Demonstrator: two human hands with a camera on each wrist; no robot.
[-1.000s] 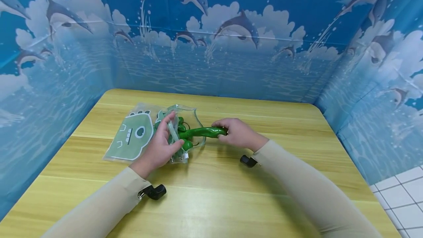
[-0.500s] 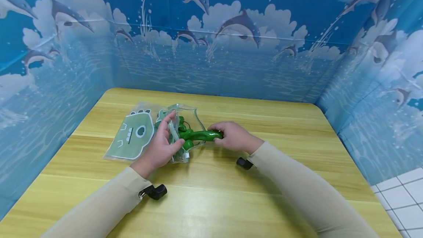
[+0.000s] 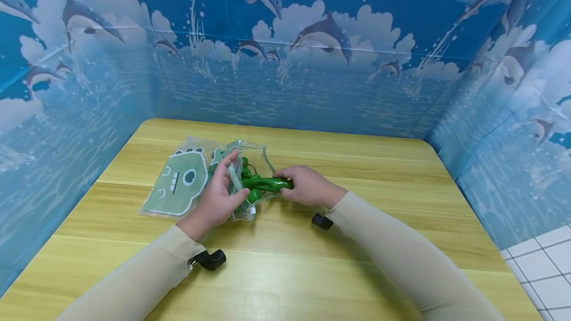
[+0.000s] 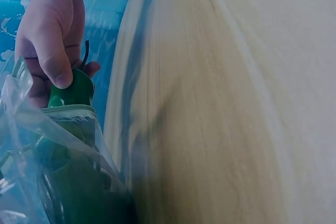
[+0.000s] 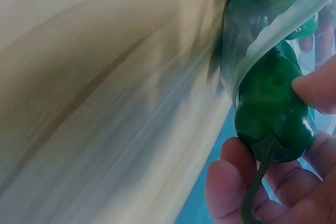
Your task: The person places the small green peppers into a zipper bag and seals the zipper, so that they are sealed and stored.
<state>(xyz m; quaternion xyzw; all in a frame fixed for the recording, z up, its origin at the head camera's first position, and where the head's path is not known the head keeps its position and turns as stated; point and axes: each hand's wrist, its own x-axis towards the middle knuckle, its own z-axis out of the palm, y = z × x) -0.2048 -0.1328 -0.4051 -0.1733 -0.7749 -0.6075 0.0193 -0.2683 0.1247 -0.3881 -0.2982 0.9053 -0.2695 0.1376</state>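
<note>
My right hand (image 3: 308, 186) grips the stem end of a long, glossy green pepper (image 3: 269, 184); its thin stem shows between the fingers in the right wrist view. The pepper's far end lies inside the mouth of a clear zip bag (image 3: 178, 187) printed with a green cartoon face. Several other green peppers (image 3: 254, 195) are inside the bag. My left hand (image 3: 217, 194) lies against the bag near its mouth, fingers extended and thumb spread apart. In the left wrist view the right hand holds the green pepper (image 4: 76, 90) at the bag's zip edge.
A light wooden table (image 3: 285, 271) lies beneath the hands and the bag. A blue dolphin-print curtain (image 3: 294, 88) stands along the back and both sides. Each wrist wears a small black camera (image 3: 211, 260). White floor tiles (image 3: 540, 261) show at the right.
My right hand has moved left, sliding the green pepper further into the zip bag. The left hand and the bag stay almost in place.
</note>
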